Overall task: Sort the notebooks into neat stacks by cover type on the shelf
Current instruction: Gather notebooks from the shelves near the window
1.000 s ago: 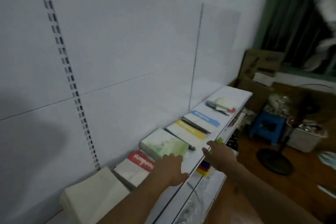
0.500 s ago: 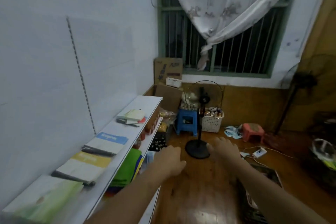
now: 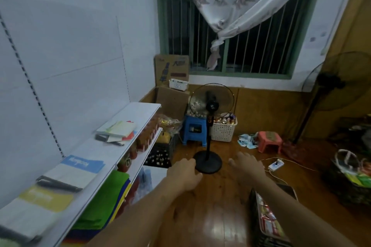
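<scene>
Along the left wall, on the white shelf [image 3: 140, 110], three lots of notebooks in a row. Nearest, a yellow-banded stack [image 3: 40, 204] (blurred at this edge of the view). Just beyond it, a blue-banded stack [image 3: 78, 168], with a dark spine showing at its near side. Farther off and well apart, a loose mixed pile [image 3: 118, 129] of pale green, white and red covers, lying askew over something dark.

Left hand [image 3: 184, 174] out over the floor, right of the shelf edge, fingers loosely curled with nothing in them. Right hand [image 3: 249, 168] farther right, fingers spread and relaxed, likewise empty, somewhat blurred. No contact with any notebook.

Probably light singly, noticeably heavier as a whole stack. Soft covers by the look of them, so apt to sag if lifted by one corner. Smooth too, and apt to slide over one another and fan out if tilted. Best taken along both long edges or at the spine, thumb on top, fingers underneath, kept level. For the mixed pile, better to peel off one at a time from the top than to grab the lot. For squaring up, flat palms against opposite edges and a gentle push. Little fragility to fear beyond bent corners.
</scene>
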The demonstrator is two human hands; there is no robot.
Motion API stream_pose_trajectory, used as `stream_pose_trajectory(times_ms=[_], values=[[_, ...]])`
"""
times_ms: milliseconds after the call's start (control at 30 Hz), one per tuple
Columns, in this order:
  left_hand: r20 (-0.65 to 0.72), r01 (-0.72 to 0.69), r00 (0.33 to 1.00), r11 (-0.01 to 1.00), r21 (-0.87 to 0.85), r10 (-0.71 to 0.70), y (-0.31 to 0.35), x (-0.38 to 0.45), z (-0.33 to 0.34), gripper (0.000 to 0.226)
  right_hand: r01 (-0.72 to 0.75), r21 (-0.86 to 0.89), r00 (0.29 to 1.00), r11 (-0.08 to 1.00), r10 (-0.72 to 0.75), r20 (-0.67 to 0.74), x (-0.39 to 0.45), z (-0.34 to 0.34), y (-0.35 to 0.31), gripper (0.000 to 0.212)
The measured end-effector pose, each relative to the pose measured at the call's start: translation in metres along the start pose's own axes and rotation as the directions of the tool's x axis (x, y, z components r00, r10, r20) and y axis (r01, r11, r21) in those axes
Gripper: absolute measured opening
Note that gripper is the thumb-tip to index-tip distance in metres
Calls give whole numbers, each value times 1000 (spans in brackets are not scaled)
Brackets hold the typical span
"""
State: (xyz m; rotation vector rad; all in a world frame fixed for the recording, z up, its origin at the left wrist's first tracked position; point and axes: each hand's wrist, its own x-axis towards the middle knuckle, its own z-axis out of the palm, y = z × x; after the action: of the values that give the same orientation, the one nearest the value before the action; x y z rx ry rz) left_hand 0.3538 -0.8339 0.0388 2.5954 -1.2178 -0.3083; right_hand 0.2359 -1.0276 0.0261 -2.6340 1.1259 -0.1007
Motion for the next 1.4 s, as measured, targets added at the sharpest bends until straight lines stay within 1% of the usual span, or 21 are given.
stream_pose_trajectory(times_ms=[133, 233, 300, 433, 567, 667, 767, 900, 1000, 1200, 1400], values=[[5, -30, 1000, 1000, 1, 30, 3, 64, 6, 43, 17, -12, 1000, 1000, -17, -17, 56, 0, 4, 41], [8, -52, 999, 998, -24, 52, 4, 124, 0, 38, 13, -31, 1000, 999, -14, -13, 108, -4, 7, 42], [17, -55, 998, 998, -28, 55, 6, 163, -8, 36, -10, -62, 999, 998, 8, -35, 142, -10, 10, 42], [41, -91, 995, 996, -11, 91, 15, 234, -21, 41, -37, -108, 995, 993, 27, -96, 205, -25, 18, 47], [72, -105, 992, 994, 10, 104, 18, 284, -17, 46, -74, -105, 995, 992, 68, -67, 253, -21, 25, 52], [86, -107, 991, 994, 12, 106, 19, 319, -16, 45, -75, -108, 996, 991, 69, -62, 289, -16, 28, 50], [78, -90, 993, 996, -2, 90, 19, 357, -17, 42, -45, -89, 997, 995, 40, -62, 327, -14, 28, 47], [88, -48, 995, 999, 16, 46, 20, 409, -16, 48, 22, -70, 997, 997, -26, -69, 385, -12, 34, 45], [89, -6, 996, 1000, 26, 4, 25, 449, -18, 51, 80, -42, 995, 996, -82, -49, 434, -15, 40, 45], [80, 78, 994, 997, 17, -79, 38, 526, -28, 49, 165, -39, 986, 986, -166, -23, 532, -27, 42, 47], [106, 148, 983, 989, 9, -148, 38, 583, -20, 50, 241, -16, 970, 971, -240, 25, 596, -18, 44, 46]])
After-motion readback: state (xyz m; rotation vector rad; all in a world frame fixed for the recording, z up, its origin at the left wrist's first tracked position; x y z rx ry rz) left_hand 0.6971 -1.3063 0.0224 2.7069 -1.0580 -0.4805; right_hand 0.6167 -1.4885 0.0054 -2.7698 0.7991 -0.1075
